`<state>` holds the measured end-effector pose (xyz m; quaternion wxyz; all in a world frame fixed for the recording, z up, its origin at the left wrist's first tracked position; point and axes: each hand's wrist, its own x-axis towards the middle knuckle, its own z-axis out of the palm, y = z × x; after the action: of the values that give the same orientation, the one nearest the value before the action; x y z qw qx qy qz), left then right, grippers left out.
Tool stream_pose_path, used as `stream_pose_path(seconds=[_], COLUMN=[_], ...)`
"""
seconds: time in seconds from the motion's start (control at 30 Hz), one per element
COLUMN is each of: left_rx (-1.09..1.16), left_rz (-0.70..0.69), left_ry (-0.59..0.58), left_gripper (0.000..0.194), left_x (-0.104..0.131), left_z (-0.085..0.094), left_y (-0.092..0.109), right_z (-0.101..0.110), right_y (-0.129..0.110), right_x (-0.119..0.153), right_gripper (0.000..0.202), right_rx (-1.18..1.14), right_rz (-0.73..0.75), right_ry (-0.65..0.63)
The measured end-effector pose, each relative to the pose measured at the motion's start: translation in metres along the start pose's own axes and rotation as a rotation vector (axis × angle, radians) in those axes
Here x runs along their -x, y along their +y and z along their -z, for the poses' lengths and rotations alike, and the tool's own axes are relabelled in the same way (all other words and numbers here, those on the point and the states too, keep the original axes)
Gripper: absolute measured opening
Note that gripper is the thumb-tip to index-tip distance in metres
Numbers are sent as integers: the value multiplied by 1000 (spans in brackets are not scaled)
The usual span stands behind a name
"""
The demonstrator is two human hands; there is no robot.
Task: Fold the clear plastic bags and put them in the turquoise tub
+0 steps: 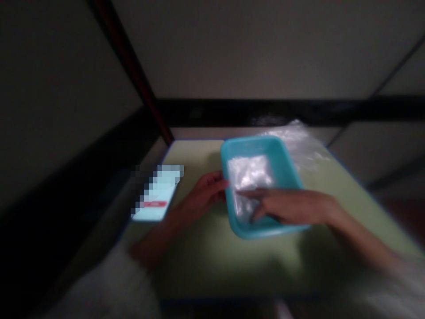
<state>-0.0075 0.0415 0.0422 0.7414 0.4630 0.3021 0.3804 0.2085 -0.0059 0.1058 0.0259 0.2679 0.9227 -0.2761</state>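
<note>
A turquoise plastic tray (285, 164) stands on the yellow-green table (212, 266). Inside it, toward its left side, lies a shiny clear plastic packet (249, 170); its contents are too blurred to tell. My left hand (210, 190) grips the tray's left wall, the thumb at the rim. Over the tray's near right part reaches my right hand (285, 206), index finger stretched out onto the packet and another finger pointing down, apart from it. Nothing shows held in my right hand.
A lit phone (159, 190) lies at the table's left edge, beside my left forearm. Crumpled clear plastic (299, 137) lies behind and to the right of the tray. A wall stands beyond the table, with a dark red post at the back left.
</note>
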Motion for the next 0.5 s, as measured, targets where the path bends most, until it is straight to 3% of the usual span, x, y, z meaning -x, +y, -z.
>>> stream_pose_path(seconds=[0.5], left_rx=[12], left_rz=[7], left_ry=[23], left_gripper=[27], left_x=[-1], left_z=[-1], left_y=[1], right_z=[-9], right_y=[4], right_x=[-5], right_gripper=[39], right_rx=[72], right_rz=[-35], right_ry=[63])
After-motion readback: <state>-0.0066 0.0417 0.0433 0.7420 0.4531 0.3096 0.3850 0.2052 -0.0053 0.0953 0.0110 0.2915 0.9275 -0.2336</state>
